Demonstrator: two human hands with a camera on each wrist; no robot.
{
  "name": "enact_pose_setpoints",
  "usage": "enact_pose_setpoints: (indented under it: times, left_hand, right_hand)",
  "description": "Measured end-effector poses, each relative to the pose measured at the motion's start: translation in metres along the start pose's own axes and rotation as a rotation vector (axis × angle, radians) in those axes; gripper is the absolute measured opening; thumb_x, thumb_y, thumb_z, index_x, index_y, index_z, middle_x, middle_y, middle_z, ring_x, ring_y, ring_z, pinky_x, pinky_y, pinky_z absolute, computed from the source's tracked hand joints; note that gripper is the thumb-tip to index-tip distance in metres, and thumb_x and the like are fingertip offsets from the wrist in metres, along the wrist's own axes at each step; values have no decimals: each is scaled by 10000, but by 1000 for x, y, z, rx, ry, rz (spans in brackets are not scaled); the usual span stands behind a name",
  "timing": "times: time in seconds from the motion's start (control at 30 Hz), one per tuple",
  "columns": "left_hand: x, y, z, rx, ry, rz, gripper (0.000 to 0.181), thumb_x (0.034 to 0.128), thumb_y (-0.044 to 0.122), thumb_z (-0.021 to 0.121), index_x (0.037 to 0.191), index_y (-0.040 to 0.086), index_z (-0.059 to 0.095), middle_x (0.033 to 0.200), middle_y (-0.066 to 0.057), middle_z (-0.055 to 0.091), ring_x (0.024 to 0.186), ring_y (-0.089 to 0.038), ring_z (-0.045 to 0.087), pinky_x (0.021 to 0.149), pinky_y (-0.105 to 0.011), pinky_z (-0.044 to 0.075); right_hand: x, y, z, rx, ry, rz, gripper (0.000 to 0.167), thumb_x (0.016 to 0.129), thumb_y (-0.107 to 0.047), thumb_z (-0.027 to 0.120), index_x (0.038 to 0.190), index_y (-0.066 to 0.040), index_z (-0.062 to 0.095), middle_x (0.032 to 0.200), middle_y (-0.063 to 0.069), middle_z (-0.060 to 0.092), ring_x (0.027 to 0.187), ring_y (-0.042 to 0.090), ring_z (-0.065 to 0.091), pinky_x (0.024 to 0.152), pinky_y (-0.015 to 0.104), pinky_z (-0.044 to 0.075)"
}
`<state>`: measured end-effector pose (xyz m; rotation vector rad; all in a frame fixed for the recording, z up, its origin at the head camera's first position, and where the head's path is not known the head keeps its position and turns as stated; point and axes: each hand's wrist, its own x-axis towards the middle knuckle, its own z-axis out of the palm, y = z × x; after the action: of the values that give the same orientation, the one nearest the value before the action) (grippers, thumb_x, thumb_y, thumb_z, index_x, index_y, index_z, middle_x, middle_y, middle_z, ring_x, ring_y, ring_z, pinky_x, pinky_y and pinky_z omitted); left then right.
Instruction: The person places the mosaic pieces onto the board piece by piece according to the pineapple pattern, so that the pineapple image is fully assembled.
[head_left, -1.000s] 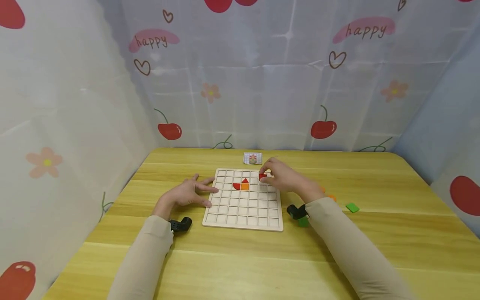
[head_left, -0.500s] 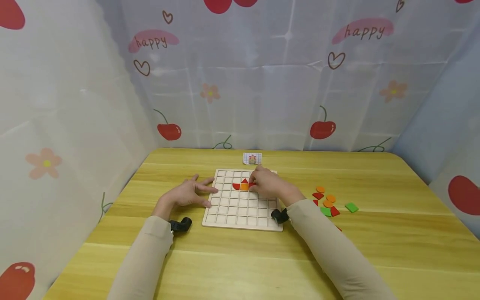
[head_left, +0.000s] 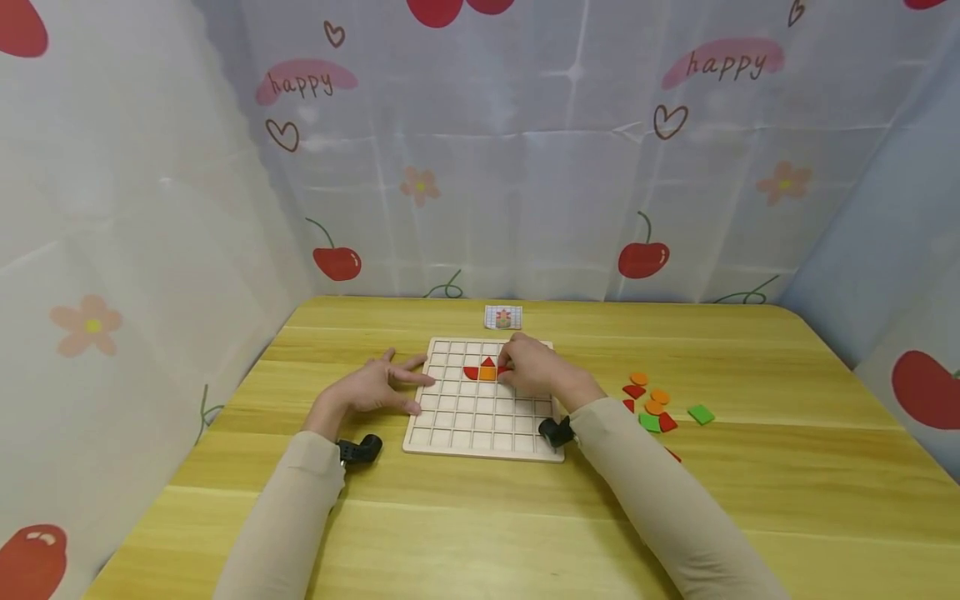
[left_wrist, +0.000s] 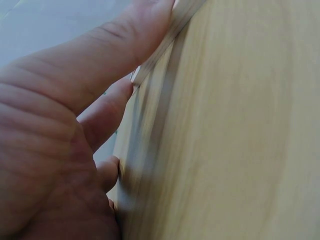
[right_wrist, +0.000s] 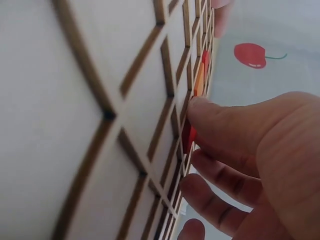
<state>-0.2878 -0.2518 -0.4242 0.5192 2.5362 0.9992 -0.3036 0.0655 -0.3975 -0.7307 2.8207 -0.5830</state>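
Note:
A wooden grid board (head_left: 465,429) lies on the table. An orange square (head_left: 487,374) sits in one of its cells, with a red triangle (head_left: 489,362) in the cell behind it and a red quarter-circle piece (head_left: 471,373) to its left. My right hand (head_left: 542,370) pinches a red piece (right_wrist: 188,135) at the cell right of the orange square; fingers and thumb hide much of it. At the board's left edge, my left hand (head_left: 372,387) rests with fingers spread; its thumb touches the edge (left_wrist: 175,30) in the left wrist view.
Right of the board lie loose pieces: orange discs (head_left: 638,378), red pieces (head_left: 667,422) and green pieces (head_left: 701,414), partly hidden by the right sleeve (head_left: 660,492). A small printed picture card (head_left: 503,317) lies behind the board. A patterned curtain (head_left: 480,208) stands behind the table.
My right hand has moved left across the board with the red piece to the cell beside the orange square, then stayed there. The loose pieces came into sight. My left hand has kept still.

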Motion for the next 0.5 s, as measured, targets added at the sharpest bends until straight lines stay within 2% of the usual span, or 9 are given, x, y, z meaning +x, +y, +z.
enact_pose_setpoints:
  times: [0.27, 0.5]
  left_hand:
    - [0, 0, -1, 15, -4, 8, 513, 815, 382, 863, 1308, 349, 723, 1689, 123, 293, 1597, -391, -156, 1202, -730, -129]
    - [0, 0, 0, 9, -1, 4, 506, 810, 384, 866, 1296, 352, 729, 1685, 123, 305, 1597, -390, -158, 1205, -724, -132]
  right_hand:
    - [0, -4, -4, -6, -11, -10, 152, 983, -150, 695, 1090, -56, 745, 1115, 79, 616, 952, 209, 559, 892, 376, 523]
    - [1, -4, -3, 44, -8, -9, 116, 997, -158, 681, 1057, -86, 749, 1074, 60, 667, 948, 200, 589, 867, 370, 529]
